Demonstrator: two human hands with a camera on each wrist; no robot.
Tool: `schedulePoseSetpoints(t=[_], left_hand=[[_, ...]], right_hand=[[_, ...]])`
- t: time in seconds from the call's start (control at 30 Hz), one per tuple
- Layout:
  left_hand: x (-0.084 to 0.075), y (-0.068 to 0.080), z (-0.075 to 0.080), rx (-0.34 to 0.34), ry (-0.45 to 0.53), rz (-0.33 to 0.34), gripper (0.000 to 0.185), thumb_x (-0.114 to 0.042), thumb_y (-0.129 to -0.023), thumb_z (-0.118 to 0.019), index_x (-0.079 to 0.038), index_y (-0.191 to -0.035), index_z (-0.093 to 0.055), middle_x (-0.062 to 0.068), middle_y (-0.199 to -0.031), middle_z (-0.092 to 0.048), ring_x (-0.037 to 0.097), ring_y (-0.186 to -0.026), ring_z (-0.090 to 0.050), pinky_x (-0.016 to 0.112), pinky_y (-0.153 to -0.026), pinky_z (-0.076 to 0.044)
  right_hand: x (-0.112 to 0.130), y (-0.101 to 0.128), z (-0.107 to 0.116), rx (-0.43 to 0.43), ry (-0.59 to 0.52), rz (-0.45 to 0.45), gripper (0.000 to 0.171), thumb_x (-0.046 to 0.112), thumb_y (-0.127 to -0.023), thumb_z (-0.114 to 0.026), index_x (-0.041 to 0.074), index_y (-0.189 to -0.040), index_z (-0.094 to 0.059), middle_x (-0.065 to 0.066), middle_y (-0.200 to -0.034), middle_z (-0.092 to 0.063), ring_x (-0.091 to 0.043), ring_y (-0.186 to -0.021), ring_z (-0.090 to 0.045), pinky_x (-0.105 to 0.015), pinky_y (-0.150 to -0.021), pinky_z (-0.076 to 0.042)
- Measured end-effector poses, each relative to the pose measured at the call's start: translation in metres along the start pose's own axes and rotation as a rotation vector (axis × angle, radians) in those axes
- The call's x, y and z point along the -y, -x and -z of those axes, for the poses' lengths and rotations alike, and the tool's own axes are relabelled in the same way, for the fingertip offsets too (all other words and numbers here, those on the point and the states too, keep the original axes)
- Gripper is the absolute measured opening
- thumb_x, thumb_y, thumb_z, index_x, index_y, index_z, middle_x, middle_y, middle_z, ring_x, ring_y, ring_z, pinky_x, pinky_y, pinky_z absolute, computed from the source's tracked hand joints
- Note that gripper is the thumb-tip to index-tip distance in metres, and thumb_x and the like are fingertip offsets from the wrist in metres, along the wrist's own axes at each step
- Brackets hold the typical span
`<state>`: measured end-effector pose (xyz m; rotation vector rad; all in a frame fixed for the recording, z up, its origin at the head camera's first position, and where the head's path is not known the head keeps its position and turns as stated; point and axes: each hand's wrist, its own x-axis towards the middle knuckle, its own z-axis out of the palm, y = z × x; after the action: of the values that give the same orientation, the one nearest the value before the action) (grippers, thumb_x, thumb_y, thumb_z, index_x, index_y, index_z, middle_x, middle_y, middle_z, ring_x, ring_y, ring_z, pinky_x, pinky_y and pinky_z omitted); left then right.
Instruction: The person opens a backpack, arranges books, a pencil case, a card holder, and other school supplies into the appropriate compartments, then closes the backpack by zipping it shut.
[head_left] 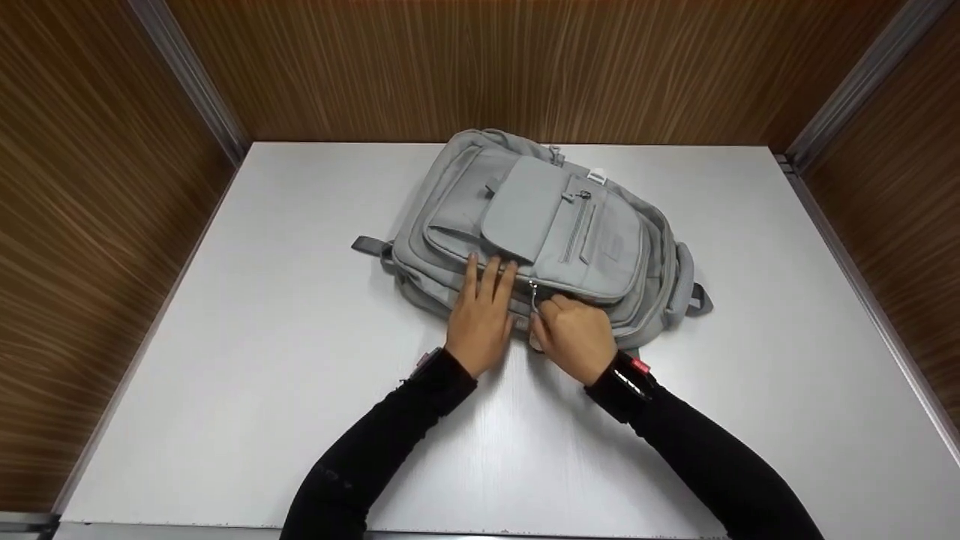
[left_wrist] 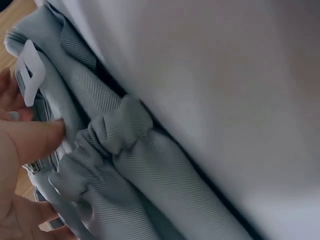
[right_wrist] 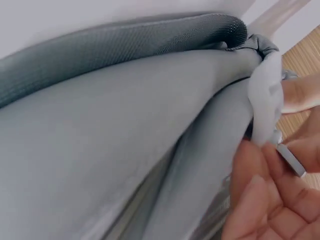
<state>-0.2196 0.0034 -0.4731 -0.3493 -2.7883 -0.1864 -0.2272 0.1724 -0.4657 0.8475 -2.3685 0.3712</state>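
Observation:
A grey backpack [head_left: 559, 217] lies front side up on the white table, its top handle end toward the right. My left hand [head_left: 480, 326] rests on the near side of it, fingers straight over the edge of the front pocket. In the left wrist view, the thumb [left_wrist: 42, 137] presses against the side fabric. Just right of it, my right hand [head_left: 576, 336] pinches a metal zipper pull [right_wrist: 291, 160] at the front pocket's near seam. A pale, whitish tag [right_wrist: 266, 100] hangs beside those fingers.
The white table [head_left: 300, 420] is bounded by wood-grain panels [head_left: 480, 75] at the back and both sides. A dark strap end [head_left: 369, 245] sticks out left of the backpack, and another loop [head_left: 700, 300] lies at its right end.

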Motion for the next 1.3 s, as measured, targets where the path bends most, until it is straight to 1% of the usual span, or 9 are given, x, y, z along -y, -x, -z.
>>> schedulePoseSetpoints(t=[0.13, 0.27, 0.47, 0.6, 0.83, 0.9, 1.03, 1.17, 1.3], left_hand=[[0.003, -0.001, 0.0, 0.006, -0.003, -0.007, 0.078, -0.013, -0.087, -0.067, -0.011, -0.154, -0.027, 0.018, -0.158, -0.027, 0.044, -0.149, -0.015, 0.045, -0.117, -0.032], [0.008, -0.002, 0.0, -0.003, 0.004, -0.013, 0.081, 0.005, -0.08, -0.063, -0.01, -0.152, -0.03, 0.018, -0.158, -0.029, 0.045, -0.148, -0.016, 0.047, -0.112, -0.038], [0.027, -0.005, 0.004, -0.005, 0.034, 0.001, 0.078, 0.011, -0.08, -0.059, -0.012, -0.15, -0.036, 0.014, -0.158, -0.031, 0.04, -0.15, -0.017, 0.049, -0.106, -0.045], [0.045, -0.009, 0.007, -0.035, 0.079, 0.027, 0.077, 0.018, -0.078, -0.056, -0.015, -0.147, -0.042, 0.012, -0.158, -0.033, 0.039, -0.148, -0.023, 0.043, -0.088, -0.057], [0.073, -0.021, 0.012, -0.066, 0.083, 0.131, 0.073, 0.021, -0.081, -0.051, -0.022, -0.141, -0.051, 0.008, -0.159, -0.031, 0.043, -0.146, -0.027, 0.048, -0.09, -0.055], [0.078, -0.024, 0.01, -0.095, 0.072, 0.151, 0.072, 0.02, -0.082, -0.05, -0.023, -0.139, -0.053, 0.008, -0.158, -0.033, 0.044, -0.144, -0.03, 0.047, -0.086, -0.057], [0.078, -0.024, 0.012, -0.119, 0.057, 0.165, 0.066, 0.017, -0.085, -0.052, -0.021, -0.139, -0.053, 0.011, -0.156, -0.037, 0.046, -0.142, -0.034, 0.049, -0.092, -0.055], [0.057, -0.016, 0.026, -0.163, 0.069, 0.096, 0.056, 0.005, -0.084, -0.063, -0.01, -0.137, -0.053, 0.017, -0.146, -0.049, 0.043, -0.135, -0.045, 0.048, -0.098, -0.052], [0.024, -0.006, 0.033, -0.265, 0.123, -0.158, 0.034, -0.011, -0.085, -0.069, -0.008, -0.118, -0.066, 0.011, -0.122, -0.065, 0.031, -0.119, -0.059, 0.041, -0.101, -0.05]], right_hand=[[-0.004, 0.004, 0.008, -0.013, -0.03, -0.021, 0.023, 0.015, -0.089, -0.066, 0.008, -0.068, -0.057, -0.003, -0.063, -0.057, -0.023, -0.051, -0.056, -0.039, -0.044, -0.045], [-0.009, 0.006, 0.017, 0.033, -0.102, -0.071, 0.024, 0.014, -0.09, -0.065, 0.009, -0.068, -0.057, -0.002, -0.061, -0.055, -0.02, -0.05, -0.053, -0.038, -0.045, -0.043], [-0.013, 0.014, 0.029, 0.07, -0.172, -0.109, 0.022, 0.013, -0.09, -0.066, 0.011, -0.068, -0.059, 0.001, -0.061, -0.055, -0.015, -0.052, -0.051, -0.034, -0.047, -0.042], [-0.014, 0.019, 0.037, 0.074, -0.191, -0.101, 0.023, 0.012, -0.088, -0.067, 0.012, -0.067, -0.058, 0.002, -0.061, -0.053, -0.012, -0.051, -0.047, -0.03, -0.047, -0.038], [-0.02, 0.023, 0.043, 0.102, -0.23, -0.107, 0.03, 0.011, -0.086, -0.068, 0.016, -0.062, -0.052, 0.007, -0.058, -0.047, -0.006, -0.052, -0.041, -0.024, -0.048, -0.034], [-0.022, 0.023, 0.044, 0.107, -0.24, -0.12, 0.03, 0.01, -0.085, -0.068, 0.016, -0.061, -0.051, 0.007, -0.058, -0.046, -0.006, -0.052, -0.039, -0.024, -0.049, -0.033], [-0.025, 0.021, 0.044, 0.102, -0.264, -0.13, 0.026, 0.008, -0.084, -0.068, 0.015, -0.062, -0.056, 0.005, -0.059, -0.051, -0.006, -0.053, -0.043, -0.024, -0.05, -0.036], [-0.024, 0.019, 0.044, 0.07, -0.305, -0.104, 0.022, 0.006, -0.083, -0.069, 0.013, -0.064, -0.059, 0.004, -0.061, -0.055, -0.004, -0.054, -0.047, -0.022, -0.051, -0.04], [-0.02, 0.017, 0.04, 0.006, -0.329, -0.067, 0.019, 0.005, -0.081, -0.07, 0.012, -0.066, -0.061, 0.002, -0.061, -0.057, -0.004, -0.055, -0.049, -0.021, -0.051, -0.041]])
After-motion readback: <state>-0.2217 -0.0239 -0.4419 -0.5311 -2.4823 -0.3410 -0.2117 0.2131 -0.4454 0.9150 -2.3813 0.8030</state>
